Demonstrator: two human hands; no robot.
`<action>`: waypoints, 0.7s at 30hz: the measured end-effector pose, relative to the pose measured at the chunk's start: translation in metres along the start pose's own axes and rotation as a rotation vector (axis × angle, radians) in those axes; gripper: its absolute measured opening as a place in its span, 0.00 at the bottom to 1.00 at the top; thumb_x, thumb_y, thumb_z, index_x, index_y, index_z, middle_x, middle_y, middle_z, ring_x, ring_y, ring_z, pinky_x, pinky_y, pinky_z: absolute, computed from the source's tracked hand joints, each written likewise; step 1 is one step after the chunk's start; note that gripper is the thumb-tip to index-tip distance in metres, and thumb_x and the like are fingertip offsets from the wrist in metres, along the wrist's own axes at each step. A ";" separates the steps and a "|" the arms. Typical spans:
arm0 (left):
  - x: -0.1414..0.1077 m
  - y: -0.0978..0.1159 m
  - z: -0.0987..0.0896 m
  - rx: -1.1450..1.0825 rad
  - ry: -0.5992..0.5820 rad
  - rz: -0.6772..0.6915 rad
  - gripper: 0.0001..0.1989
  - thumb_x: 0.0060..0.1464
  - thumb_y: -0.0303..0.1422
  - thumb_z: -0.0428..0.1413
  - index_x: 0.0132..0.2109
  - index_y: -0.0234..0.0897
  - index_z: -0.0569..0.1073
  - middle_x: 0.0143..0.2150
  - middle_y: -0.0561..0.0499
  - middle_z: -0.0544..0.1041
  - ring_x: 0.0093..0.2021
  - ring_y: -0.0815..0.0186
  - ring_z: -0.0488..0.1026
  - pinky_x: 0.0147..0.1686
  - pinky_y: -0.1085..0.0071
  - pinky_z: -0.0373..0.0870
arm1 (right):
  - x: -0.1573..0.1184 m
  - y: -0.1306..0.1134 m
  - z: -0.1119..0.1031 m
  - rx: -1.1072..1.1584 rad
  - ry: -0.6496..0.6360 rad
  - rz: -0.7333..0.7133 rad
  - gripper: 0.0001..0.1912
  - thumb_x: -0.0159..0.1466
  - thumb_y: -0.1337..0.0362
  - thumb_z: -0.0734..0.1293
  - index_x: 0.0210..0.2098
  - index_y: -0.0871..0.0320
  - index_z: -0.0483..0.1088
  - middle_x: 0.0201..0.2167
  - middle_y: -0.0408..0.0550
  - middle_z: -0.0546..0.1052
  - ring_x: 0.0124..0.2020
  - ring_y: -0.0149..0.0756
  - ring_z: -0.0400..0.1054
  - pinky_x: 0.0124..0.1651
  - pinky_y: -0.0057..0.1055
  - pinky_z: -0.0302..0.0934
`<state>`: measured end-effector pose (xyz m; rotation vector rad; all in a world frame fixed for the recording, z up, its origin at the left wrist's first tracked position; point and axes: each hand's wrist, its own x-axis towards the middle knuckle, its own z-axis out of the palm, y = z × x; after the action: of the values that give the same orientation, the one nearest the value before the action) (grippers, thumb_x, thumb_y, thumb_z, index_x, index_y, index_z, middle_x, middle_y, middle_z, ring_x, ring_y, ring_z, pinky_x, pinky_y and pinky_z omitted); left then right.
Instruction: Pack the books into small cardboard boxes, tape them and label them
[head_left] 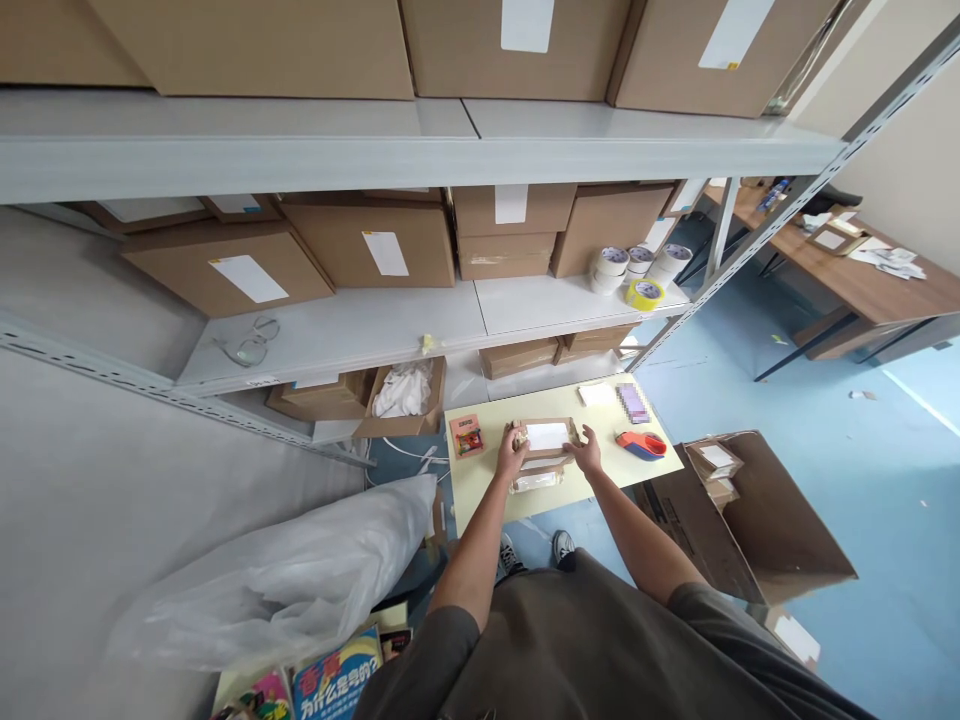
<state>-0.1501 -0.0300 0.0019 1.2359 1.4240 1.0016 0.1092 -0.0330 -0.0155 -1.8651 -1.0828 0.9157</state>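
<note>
On a pale yellow table (480, 490), a small cardboard box (546, 436) with a white label on top lies between my hands. My left hand (511, 455) grips its left end, and my right hand (587, 456) has its fingers and thumb against the right end. Shiny clear tape shows at the box's ends. Just in front of the box is a smaller piece with a glossy, clear-wrapped surface (537, 481); I cannot tell whether it is joined to the box. A red and blue object (641, 445), perhaps a tape dispenser, lies right of my right hand.
A pink-red printed packet (468, 436), white paper (597, 394) and a purple card (634, 403) share the table. Shelves (360, 325) with cartons and tape rolls (611, 265) rise behind it. An open carton (787, 530) stands right; a plastic bag (300, 570) bulges at left.
</note>
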 end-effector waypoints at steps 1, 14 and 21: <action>-0.003 -0.004 0.002 -0.014 -0.021 0.011 0.25 0.58 0.40 0.64 0.62 0.44 0.75 0.74 0.43 0.65 0.76 0.52 0.59 0.73 0.54 0.55 | 0.000 0.003 -0.002 -0.016 -0.020 0.032 0.46 0.50 0.53 0.76 0.67 0.52 0.66 0.62 0.59 0.76 0.54 0.56 0.78 0.55 0.49 0.73; -0.004 -0.012 0.053 0.045 0.144 -0.061 0.43 0.60 0.48 0.62 0.76 0.41 0.58 0.80 0.39 0.55 0.80 0.52 0.49 0.77 0.57 0.47 | 0.025 0.001 -0.033 -0.080 -0.200 -0.037 0.32 0.53 0.61 0.75 0.58 0.50 0.74 0.57 0.54 0.80 0.59 0.58 0.74 0.64 0.54 0.67; 0.007 -0.003 0.065 0.240 0.169 -0.106 0.40 0.66 0.47 0.55 0.78 0.42 0.54 0.79 0.45 0.59 0.78 0.58 0.55 0.75 0.63 0.52 | 0.065 -0.007 -0.132 -0.154 -0.188 -0.302 0.31 0.62 0.63 0.69 0.65 0.52 0.70 0.64 0.54 0.75 0.66 0.51 0.68 0.70 0.52 0.61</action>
<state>-0.0870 -0.0246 -0.0152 1.2546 1.7644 0.8983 0.2449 -0.0062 0.0361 -1.6971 -1.5398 0.8613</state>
